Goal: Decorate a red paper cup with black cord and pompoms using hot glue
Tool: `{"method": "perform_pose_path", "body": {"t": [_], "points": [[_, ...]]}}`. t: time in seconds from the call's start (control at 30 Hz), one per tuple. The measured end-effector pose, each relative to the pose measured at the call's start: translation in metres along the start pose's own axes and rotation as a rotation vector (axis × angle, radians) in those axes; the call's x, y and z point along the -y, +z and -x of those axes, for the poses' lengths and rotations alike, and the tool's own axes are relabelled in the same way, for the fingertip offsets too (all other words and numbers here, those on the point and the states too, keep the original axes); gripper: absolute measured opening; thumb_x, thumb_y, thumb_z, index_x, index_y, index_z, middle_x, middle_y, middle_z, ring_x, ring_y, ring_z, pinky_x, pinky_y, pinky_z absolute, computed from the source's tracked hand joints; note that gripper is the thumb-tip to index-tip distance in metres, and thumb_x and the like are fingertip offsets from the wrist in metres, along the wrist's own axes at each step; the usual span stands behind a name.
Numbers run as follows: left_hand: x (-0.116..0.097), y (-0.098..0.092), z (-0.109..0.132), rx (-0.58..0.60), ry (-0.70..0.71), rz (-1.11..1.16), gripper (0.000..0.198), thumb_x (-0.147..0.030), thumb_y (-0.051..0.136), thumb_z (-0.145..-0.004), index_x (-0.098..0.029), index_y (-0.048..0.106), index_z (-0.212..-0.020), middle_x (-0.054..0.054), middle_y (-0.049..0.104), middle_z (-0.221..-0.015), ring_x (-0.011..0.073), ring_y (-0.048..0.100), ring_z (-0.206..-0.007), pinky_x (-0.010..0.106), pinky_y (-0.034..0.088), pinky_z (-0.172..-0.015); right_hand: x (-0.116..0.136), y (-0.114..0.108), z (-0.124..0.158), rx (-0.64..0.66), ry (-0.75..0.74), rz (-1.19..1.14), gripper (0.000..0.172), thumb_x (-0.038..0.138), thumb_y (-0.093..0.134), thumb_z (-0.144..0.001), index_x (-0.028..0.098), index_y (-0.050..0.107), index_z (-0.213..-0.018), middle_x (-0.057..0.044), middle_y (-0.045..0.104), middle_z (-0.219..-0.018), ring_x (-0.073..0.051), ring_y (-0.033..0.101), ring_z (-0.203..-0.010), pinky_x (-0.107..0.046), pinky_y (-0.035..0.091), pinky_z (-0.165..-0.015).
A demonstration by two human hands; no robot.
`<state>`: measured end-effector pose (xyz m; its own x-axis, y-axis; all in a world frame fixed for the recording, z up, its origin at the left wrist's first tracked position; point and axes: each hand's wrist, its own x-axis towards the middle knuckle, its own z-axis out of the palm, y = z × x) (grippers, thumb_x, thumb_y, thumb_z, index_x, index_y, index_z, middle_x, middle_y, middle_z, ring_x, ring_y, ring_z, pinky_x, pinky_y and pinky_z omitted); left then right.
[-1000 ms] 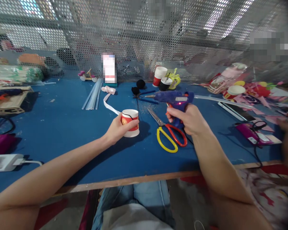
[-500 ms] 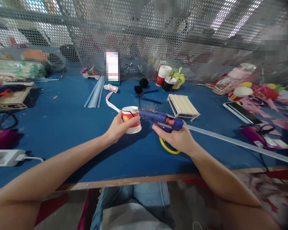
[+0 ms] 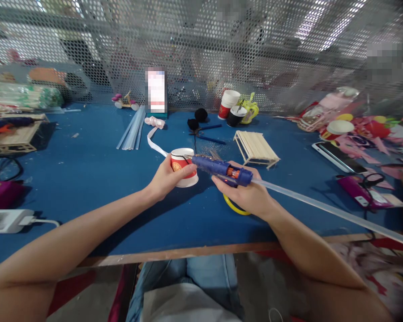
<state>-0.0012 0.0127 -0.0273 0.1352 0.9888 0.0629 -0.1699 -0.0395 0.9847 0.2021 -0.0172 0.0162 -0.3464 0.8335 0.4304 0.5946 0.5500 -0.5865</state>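
Observation:
My left hand (image 3: pixel 166 175) is closed around a red and white paper cup (image 3: pixel 187 180), held upside down above the table. A black cord crosses the cup near its upper edge, and a white ribbon (image 3: pixel 157 146) trails from behind my fingers to a pink-white bundle (image 3: pixel 155 122). In my right hand (image 3: pixel 246 190) is a blue hot glue gun (image 3: pixel 218 167), its nozzle at the cup's upper side by the cord. A long clear glue stick (image 3: pixel 322 208) sticks out of the gun's back. Under my right hand shows a yellow ring (image 3: pixel 235 206), partly hidden.
Scissors (image 3: pixel 210 127) and black yarn balls (image 3: pixel 200 115) lie beyond the cup. A small wooden-stick rack (image 3: pixel 257 147) stands right of them, with stacked cups (image 3: pixel 229 103) behind. Spare glue sticks (image 3: pixel 132 129) lie left; a phone (image 3: pixel 339 157) and purple power strip (image 3: pixel 366 192) lie right.
The glue gun has shifted slightly left and its back end has dipped, with the nozzle still at the cup. My left hand and the cup have barely moved.

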Motion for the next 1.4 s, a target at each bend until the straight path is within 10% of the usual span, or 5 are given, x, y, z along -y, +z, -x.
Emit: {"method": "perform_pose_path", "body": {"t": [1.4], "points": [[-0.0021, 0.0004, 0.0007, 0.019, -0.017, 0.048, 0.051, -0.035, 0.075, -0.066, -0.017, 0.054, -0.109, 0.006, 0.064, -0.103, 0.0171, 0.061, -0.089, 0.033, 0.048, -0.084, 0.0049, -0.0015, 0.0002, -0.005, 0.012, 0.006, 0.009, 0.029, 0.059, -0.079, 0.022, 0.06, -0.075, 0.001, 0.053, -0.059, -0.013, 0.049, -0.053, -0.026, 0.042, -0.049]]}}
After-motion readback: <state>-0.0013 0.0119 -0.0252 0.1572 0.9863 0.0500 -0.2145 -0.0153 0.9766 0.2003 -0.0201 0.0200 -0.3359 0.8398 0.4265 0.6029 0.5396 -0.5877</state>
